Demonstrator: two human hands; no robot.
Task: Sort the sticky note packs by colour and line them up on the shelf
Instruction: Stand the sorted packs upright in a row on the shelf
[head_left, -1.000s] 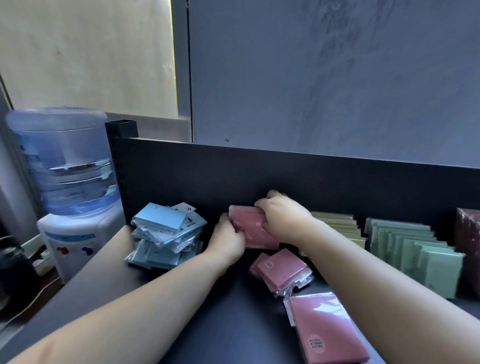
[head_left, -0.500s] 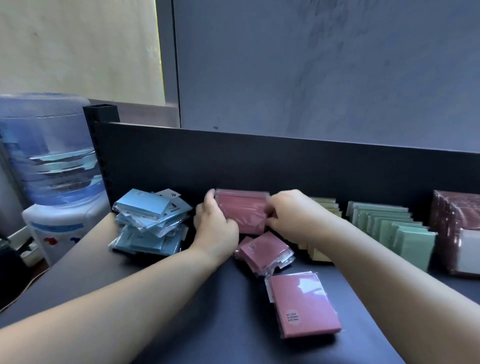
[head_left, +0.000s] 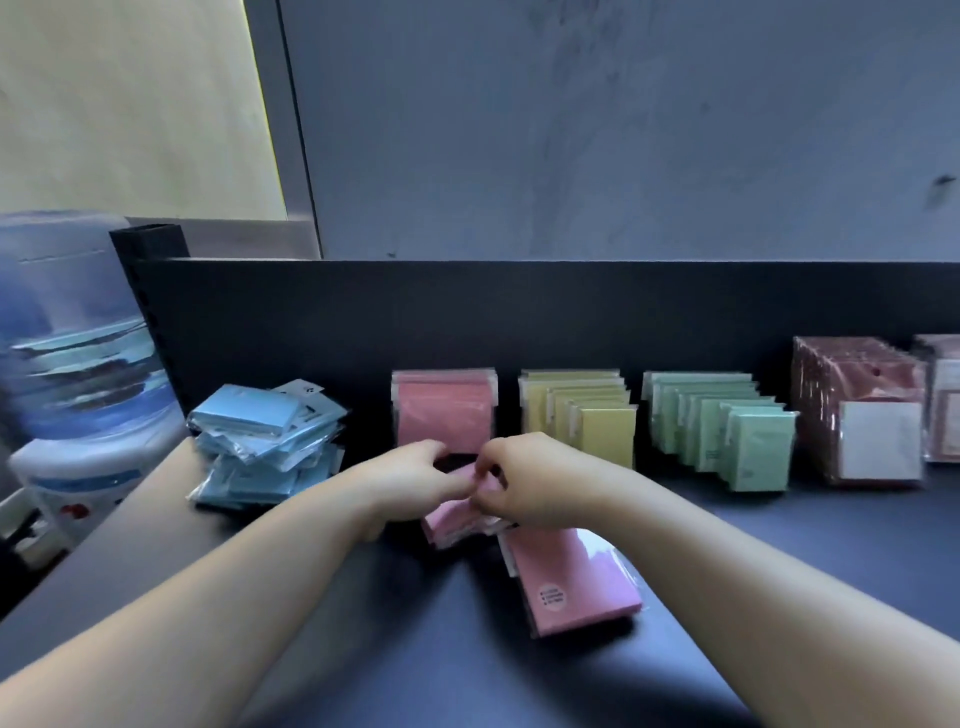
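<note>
Pink sticky note packs (head_left: 444, 410) stand upright against the shelf's dark back panel. In front of them my left hand (head_left: 415, 480) and my right hand (head_left: 524, 480) meet over a small pile of loose pink packs (head_left: 454, 519), and both pinch the top pack. A larger pink pack (head_left: 571, 584) lies flat just right of the pile. A heap of blue packs (head_left: 265, 441) sits at the left. Yellow packs (head_left: 582, 418) and green packs (head_left: 722, 426) stand in rows to the right.
Reddish-brown packs with a white pad (head_left: 867, 415) stand at the far right. A water dispenser with a blue bottle (head_left: 72, 364) is beyond the shelf's left edge. The dark shelf surface (head_left: 779, 545) stretches toward me.
Both hands let go of the upright pink packs at the back panel and drew back to the loose pink pile. The camera has shifted right, so more of the right-hand rows shows.
</note>
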